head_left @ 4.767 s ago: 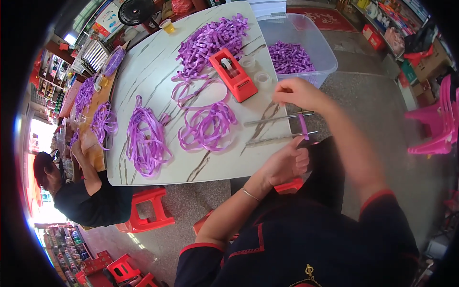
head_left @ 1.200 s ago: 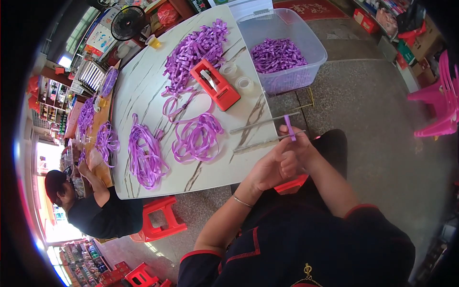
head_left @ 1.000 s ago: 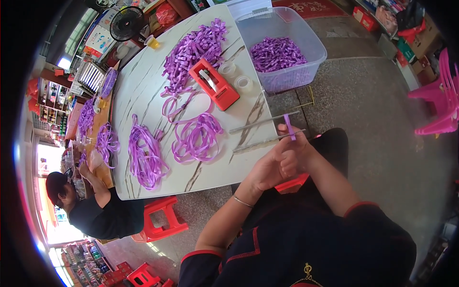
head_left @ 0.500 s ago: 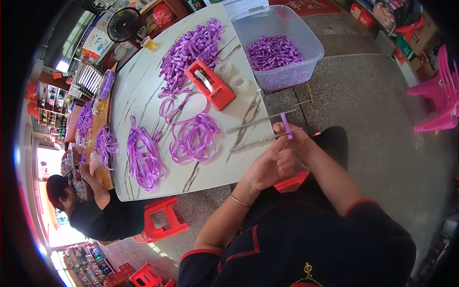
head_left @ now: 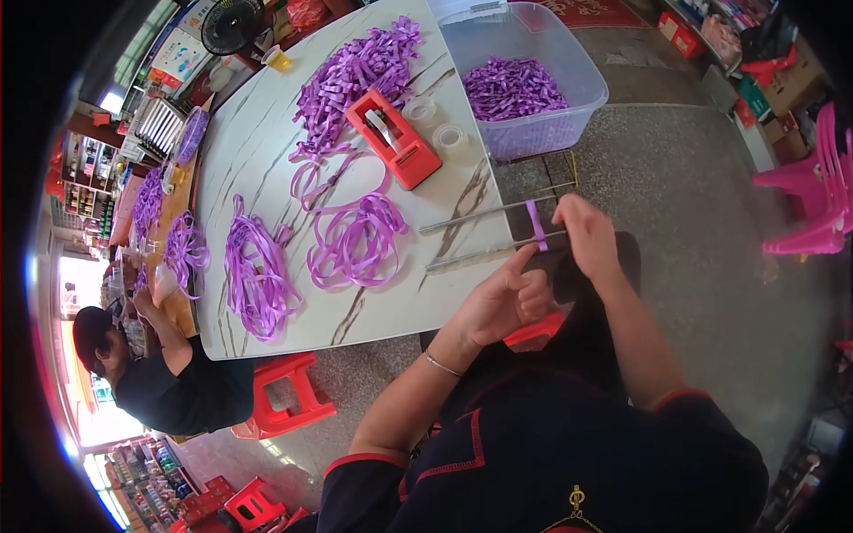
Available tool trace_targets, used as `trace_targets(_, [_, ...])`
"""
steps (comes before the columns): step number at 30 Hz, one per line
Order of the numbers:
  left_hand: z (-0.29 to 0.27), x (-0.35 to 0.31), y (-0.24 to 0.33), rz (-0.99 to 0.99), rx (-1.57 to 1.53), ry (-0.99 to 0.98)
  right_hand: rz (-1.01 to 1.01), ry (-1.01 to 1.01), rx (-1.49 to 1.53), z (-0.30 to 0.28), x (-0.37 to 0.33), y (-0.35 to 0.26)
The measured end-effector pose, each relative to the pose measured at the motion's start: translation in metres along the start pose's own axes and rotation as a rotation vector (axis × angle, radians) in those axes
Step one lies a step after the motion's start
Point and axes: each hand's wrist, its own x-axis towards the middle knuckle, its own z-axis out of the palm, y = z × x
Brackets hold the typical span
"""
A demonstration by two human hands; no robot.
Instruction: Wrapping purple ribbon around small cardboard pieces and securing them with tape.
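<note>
Two thin metal rods (head_left: 475, 214) jut side by side past the table's right edge. A short band of purple ribbon (head_left: 537, 226) spans them near their free ends. My left hand (head_left: 508, 300) is below the nearer rod, one finger stretched to the band's lower end and the other fingers curled in. Just right of the band, my right hand (head_left: 588, 238) is closed beside the rod tips; whatever its fingers hold is hidden. Loose coils of purple ribbon (head_left: 360, 244) and a longer bundle of purple ribbon (head_left: 258, 275) lie on the marble-patterned table (head_left: 355, 315).
A red tape dispenser (head_left: 395, 142) sits beside clear tape rolls (head_left: 450, 137) and a heap of folded purple ribbon pieces (head_left: 355, 84). A clear plastic bin (head_left: 582, 111) holds more pieces. At left, a co-worker (head_left: 178, 386) sits near a red stool (head_left: 289, 400).
My right hand has come away from my left and moved up and right, off the band, to the rod tips. My left hand stays near the band. The whole view has shifted slightly.
</note>
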Motion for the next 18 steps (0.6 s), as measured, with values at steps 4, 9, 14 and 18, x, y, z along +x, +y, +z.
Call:
trace_targets(4, [-0.002,0.000,0.001,-0.010,0.016,0.010,-0.236,0.075,-0.566,0.009,-0.010,-0.035])
trace_targets(9, [-0.005,0.002,0.000,-0.016,-0.013,-0.065,-0.025,-0.060,-0.506,0.000,-0.003,-0.032])
trace_targets(14, [0.000,0.001,0.000,-0.014,0.000,-0.017,-0.061,-0.182,-0.184,-0.007,0.014,0.010])
trace_targets(18, [-0.001,-0.001,0.002,-0.015,-0.004,-0.008,0.200,-0.397,0.270,-0.010,0.017,0.011])
